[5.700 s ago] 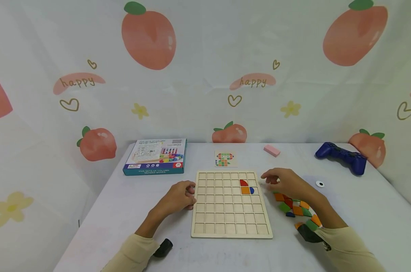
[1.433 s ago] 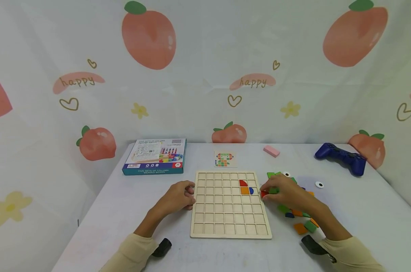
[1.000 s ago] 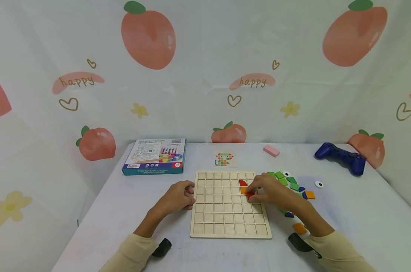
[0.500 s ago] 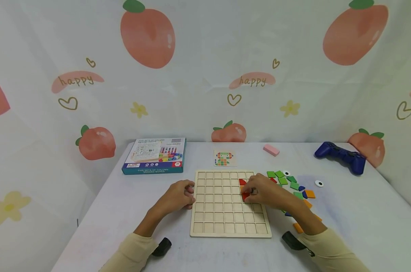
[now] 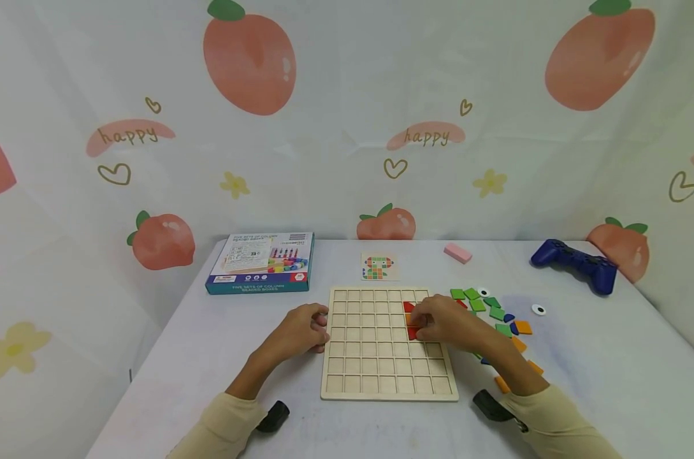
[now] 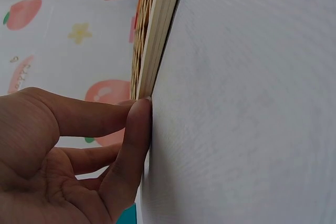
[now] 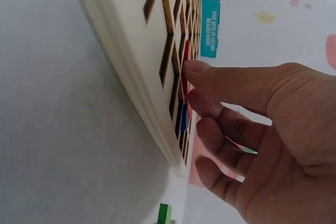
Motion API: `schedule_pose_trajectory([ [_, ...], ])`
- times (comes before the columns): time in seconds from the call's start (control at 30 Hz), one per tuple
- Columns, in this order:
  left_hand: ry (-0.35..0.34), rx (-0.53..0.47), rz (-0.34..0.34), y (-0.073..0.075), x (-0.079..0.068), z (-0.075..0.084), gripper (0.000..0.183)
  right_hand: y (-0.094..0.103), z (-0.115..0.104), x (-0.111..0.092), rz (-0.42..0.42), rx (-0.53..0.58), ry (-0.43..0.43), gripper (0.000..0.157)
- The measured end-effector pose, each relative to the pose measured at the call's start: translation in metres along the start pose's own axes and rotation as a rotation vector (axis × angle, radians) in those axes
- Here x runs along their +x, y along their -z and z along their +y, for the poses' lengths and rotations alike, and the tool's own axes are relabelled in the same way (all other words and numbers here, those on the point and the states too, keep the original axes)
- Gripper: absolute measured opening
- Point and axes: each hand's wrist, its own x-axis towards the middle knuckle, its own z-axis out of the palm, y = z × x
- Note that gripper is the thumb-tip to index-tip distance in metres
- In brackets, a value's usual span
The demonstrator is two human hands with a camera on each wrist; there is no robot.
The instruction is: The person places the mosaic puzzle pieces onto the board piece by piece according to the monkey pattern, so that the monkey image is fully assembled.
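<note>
L hand [image 5: 292, 333] is set at the L edge of the grid board [image 5: 369, 368]; edge is held by bent thumb & fingers, gap btwn tips narrow. By the R hand [image 5: 447, 322], fingers also bent, a red pc. [image 5: 412, 333] is held at thumb & forefinger tips, narrow gap; other fingers are kept curled clear of it. Red pc. is located at a cell just on the near side of the orange pc. [image 5: 408, 317]; whether fully seated can't be told. Blue pc. [image 7: 184, 118] is seen nr fingertips, R wrist view. Loose green tiles [image 5: 478, 306] are scattered R of board.
</note>
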Motion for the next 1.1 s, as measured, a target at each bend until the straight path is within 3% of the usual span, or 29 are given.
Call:
schedule_pose_trajectory([
  [0.43,0.011,-0.011,-0.006,0.0,0.0,-0.001,0.052,0.004,0.005,-0.002,0.009,0.083,-0.068,0.019],
  [0.73,0.012,-0.027,-0.012,0.0,0.0,0.0,0.051,0.03,0.032,-0.016,0.092,0.03,-0.093,0.025],
  [1.1,0.009,-0.021,-0.009,0.0,0.002,-0.004,0.051,0.055,0.065,-0.035,0.113,0.005,-0.251,0.039],
])
